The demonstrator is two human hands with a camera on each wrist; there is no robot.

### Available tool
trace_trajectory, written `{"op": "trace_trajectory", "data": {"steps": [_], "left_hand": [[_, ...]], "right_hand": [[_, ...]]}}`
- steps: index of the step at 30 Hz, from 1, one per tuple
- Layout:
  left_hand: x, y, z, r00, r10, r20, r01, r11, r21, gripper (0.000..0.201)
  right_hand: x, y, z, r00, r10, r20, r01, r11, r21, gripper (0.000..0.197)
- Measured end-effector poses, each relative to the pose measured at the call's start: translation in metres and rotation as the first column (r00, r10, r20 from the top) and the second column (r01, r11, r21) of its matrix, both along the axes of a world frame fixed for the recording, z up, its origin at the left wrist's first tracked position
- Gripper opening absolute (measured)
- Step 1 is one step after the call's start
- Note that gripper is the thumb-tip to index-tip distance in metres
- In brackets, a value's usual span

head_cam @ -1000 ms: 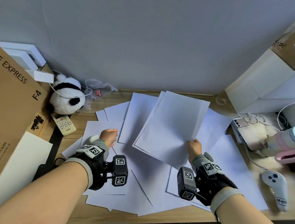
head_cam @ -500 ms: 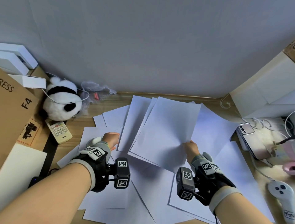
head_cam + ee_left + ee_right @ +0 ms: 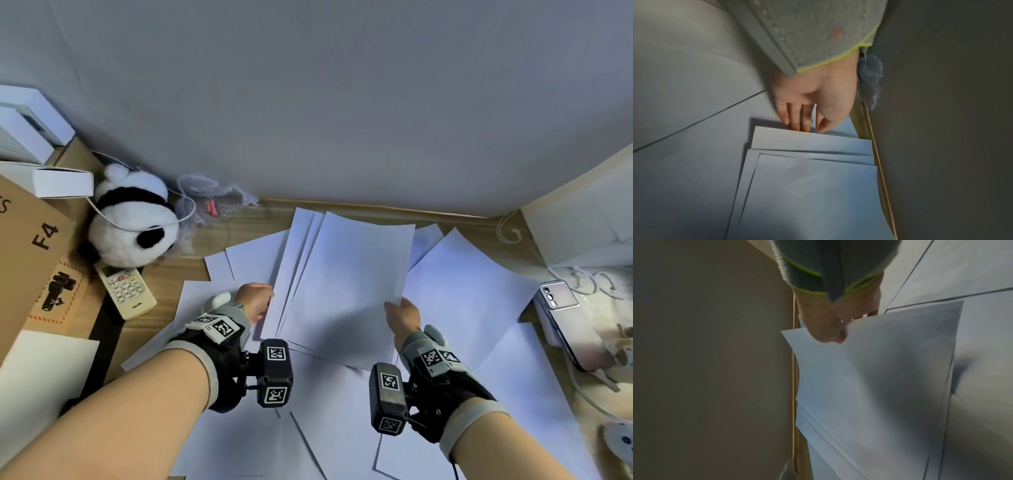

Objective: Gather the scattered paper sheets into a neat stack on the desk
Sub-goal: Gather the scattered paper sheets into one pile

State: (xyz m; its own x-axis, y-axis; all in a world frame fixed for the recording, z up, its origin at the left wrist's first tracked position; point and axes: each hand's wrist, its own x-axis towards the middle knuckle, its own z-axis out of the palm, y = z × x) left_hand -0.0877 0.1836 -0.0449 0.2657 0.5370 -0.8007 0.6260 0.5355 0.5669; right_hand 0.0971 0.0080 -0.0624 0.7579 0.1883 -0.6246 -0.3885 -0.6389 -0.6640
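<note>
White paper sheets lie scattered over the wooden desk [image 3: 219, 226]. In the middle sits a loose pile [image 3: 346, 284] of a few overlapping sheets, fanned at its left edge [image 3: 809, 162]. My right hand [image 3: 399, 313] pinches the near right edge of the pile's top sheet [image 3: 879, 378], thumb on top, lifting it slightly. My left hand [image 3: 260, 299] rests with straight fingers [image 3: 797, 120] against the pile's left edge. More loose sheets [image 3: 462, 294] spread out to the right, the left and toward me under both wrists.
A plush panda [image 3: 132, 222] and a remote control [image 3: 125, 289] sit at the left beside a cardboard box [image 3: 27, 253]. A phone [image 3: 565, 322] and cables lie at the right by a white box [image 3: 582, 222]. Crumpled plastic wrap [image 3: 212, 202] lies by the wall.
The right hand has swung the held sheet leftward and squared it over the middle pile. The left hand has moved right to the pile's left edge.
</note>
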Motion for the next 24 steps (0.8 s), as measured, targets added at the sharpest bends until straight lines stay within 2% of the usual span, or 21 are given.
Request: {"op": "trace_trajectory", "data": {"steps": [4,11,15,18,21,24], "left_hand": [[0.005,-0.007,-0.002,1.000,-0.003,0.026,0.004,0.999,-0.033,0.037],[0.007,-0.019,-0.005,0.993,-0.116,-0.017,0.117,0.991,0.061,0.044],[-0.001,-0.018,-0.006,0.994,-0.082,-0.071,0.090,0.989,0.119,0.043],[-0.011,-0.016,-0.005,0.995,-0.026,-0.096,0.041,0.986,0.162,0.043],[-0.017,-0.015,-0.005,0.996,0.025,-0.089,-0.009,0.983,0.182,0.045],[-0.018,-0.021,0.001,0.996,0.040,-0.078,-0.024,0.981,0.193,0.045]], "right_hand": [[-0.002,0.004,0.000,0.997,0.040,-0.061,-0.040,0.999,-0.004,0.016],[-0.010,0.002,-0.004,0.962,0.134,-0.236,-0.127,0.991,0.046,0.013],[-0.004,-0.010,0.001,0.955,0.065,-0.288,-0.052,0.997,0.053,0.027],[0.000,-0.024,0.006,0.957,-0.004,-0.289,0.017,0.999,0.043,0.023],[0.006,-0.040,0.006,0.962,-0.118,-0.246,0.130,0.991,0.031,0.021],[0.010,-0.060,0.005,0.960,-0.251,-0.127,0.255,0.967,0.015,0.016]]}}
